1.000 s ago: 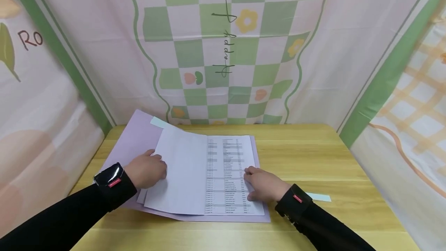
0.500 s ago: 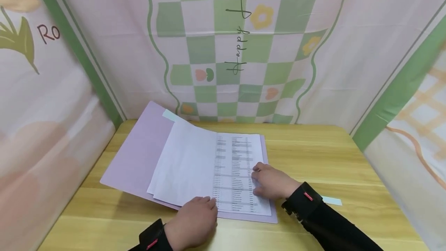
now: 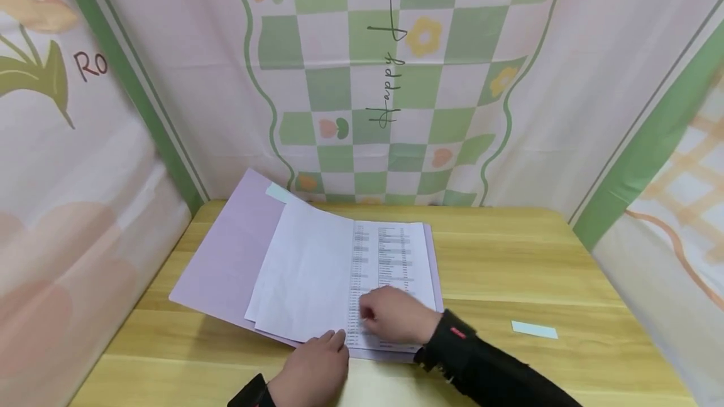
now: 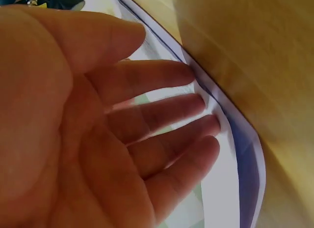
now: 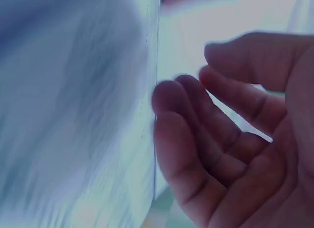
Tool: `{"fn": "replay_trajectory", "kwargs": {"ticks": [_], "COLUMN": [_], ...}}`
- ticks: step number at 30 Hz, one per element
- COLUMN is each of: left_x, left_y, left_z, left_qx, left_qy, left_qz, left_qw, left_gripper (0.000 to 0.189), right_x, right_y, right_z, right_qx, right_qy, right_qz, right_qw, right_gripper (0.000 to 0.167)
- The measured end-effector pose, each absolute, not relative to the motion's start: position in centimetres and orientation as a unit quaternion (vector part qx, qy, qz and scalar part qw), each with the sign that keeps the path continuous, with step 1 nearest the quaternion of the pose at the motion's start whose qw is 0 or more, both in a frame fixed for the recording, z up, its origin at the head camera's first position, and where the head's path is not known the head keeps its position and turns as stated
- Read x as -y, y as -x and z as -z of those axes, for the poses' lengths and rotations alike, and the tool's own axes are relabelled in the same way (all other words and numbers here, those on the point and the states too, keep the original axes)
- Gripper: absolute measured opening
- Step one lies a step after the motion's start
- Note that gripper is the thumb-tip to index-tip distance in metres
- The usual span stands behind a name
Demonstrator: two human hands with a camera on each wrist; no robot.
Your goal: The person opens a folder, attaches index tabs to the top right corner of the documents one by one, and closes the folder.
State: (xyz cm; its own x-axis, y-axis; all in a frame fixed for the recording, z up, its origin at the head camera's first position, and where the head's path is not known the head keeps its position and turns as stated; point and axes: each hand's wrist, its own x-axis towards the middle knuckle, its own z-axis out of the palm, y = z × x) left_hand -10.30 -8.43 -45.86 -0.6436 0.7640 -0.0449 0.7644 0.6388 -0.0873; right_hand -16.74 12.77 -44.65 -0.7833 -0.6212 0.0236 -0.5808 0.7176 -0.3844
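A purple folder point(image 3: 226, 256) lies open on the wooden table, its left cover raised off the surface. Inside, a blank white page point(image 3: 308, 269) is turned to the left, and a printed page with columns of small text point(image 3: 391, 247) lies on the right. My left hand point(image 3: 313, 366) rests at the folder's lower edge near the fold. Its fingers point(image 4: 162, 112) are spread and fairly straight over the paper in the left wrist view. Over the lower printed page is my right hand point(image 3: 398, 314), its fingers point(image 5: 176, 144) loosely bent beside a page edge, gripping nothing.
A pale blue strip point(image 3: 534, 330) lies on the table point(image 3: 498, 256) to the right. Another pale blue strip point(image 3: 278, 193) shows at the top of the left cover. A patterned cloth point(image 3: 362, 80) hangs behind and at both sides.
My left hand has let go of the turned page's left edge and come down to the folder's lower edge. My right hand has moved left from the right page edge toward the fold.
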Motion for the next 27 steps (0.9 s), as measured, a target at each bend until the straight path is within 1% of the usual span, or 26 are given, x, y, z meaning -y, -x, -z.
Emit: {"fn": "replay_trajectory", "kwargs": {"ticks": [3, 6, 10, 12, 16, 20, 27], "left_x": [8.7, 8.8, 8.9, 9.0, 9.1, 9.2, 9.3], "left_y": [10.1, 10.1, 10.3, 10.4, 10.9, 11.1, 11.6], "left_z": [46.1, 46.2, 46.0, 45.8, 45.9, 46.3, 46.6], "left_qx": [-0.903, -0.901, -0.898, -0.894, -0.882, -0.878, -0.878], "left_qy": [-0.427, -0.432, -0.440, -0.446, -0.470, -0.478, -0.478], "left_qz": [0.058, 0.046, 0.025, 0.024, 0.029, 0.007, -0.012], "left_qw": [-0.005, -0.001, 0.001, 0.005, 0.007, 0.014, 0.026], "left_gripper": [0.024, 0.027, 0.022, 0.020, 0.017, 0.015, 0.019], "right_x": [-10.2, -8.8, -8.3, -8.2, -8.0, -7.9, -8.8], "right_y": [16.8, 17.4, 18.9, 20.0, 22.6, 25.6, 31.3], "right_z": [45.4, 46.1, 47.0, 47.3, 47.6, 47.7, 48.3], "right_qx": [-0.920, -0.932, -0.951, -0.958, -0.966, -0.970, -0.980], "right_qy": [0.345, 0.324, 0.273, 0.251, 0.226, 0.203, 0.154], "right_qz": [0.175, 0.152, 0.132, 0.129, 0.122, 0.119, 0.125], "right_qw": [0.055, 0.060, 0.055, 0.043, 0.037, 0.053, 0.034], "right_gripper": [0.020, 0.021, 0.020, 0.019, 0.016, 0.012, 0.009]}}
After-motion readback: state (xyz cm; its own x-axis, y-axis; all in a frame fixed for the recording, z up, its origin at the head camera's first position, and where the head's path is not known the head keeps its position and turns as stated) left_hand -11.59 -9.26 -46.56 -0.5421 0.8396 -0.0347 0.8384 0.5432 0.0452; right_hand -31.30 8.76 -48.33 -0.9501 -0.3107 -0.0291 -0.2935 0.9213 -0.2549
